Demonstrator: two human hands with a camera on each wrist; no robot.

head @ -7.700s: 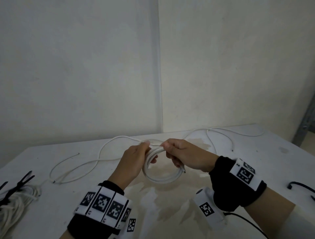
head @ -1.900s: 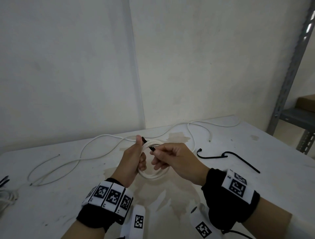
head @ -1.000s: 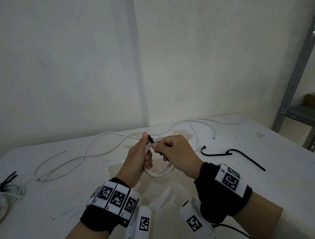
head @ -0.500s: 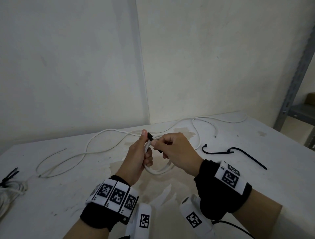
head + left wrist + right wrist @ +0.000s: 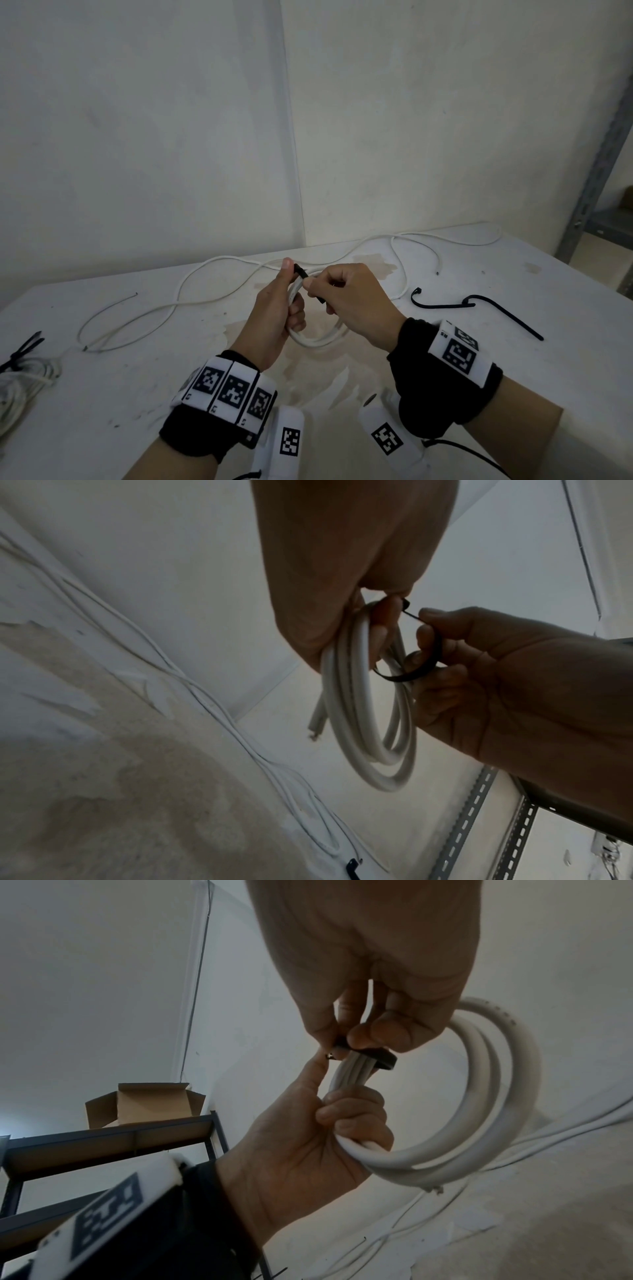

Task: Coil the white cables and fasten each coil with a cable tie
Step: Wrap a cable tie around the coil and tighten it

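The white coil [image 5: 317,337] hangs above the table [image 5: 513,342], held up between my two hands in front of me. My left hand [image 5: 277,311] has its fingers curled round the bundled turns near the top, with the thumb up against the head of the black cable tie [image 5: 416,666]. My right hand [image 5: 349,301] pinches the tie's strap between thumb and forefinger, and the strap loops round the strands just above the left fingers. From the wrist views I cannot quite tell whether the tail has entered the head yet; the tips hide it.

The risk I see is slack: if the left grip loosens while I feed or pull, the stiff turns may spring apart and the cut end [image 5: 315,726] may slip outside the loop. Pulling at an angle could also snag a fingertip under the strap. More loose cable [image 5: 205,294] and spare ties [image 5: 472,305] lie on the table.
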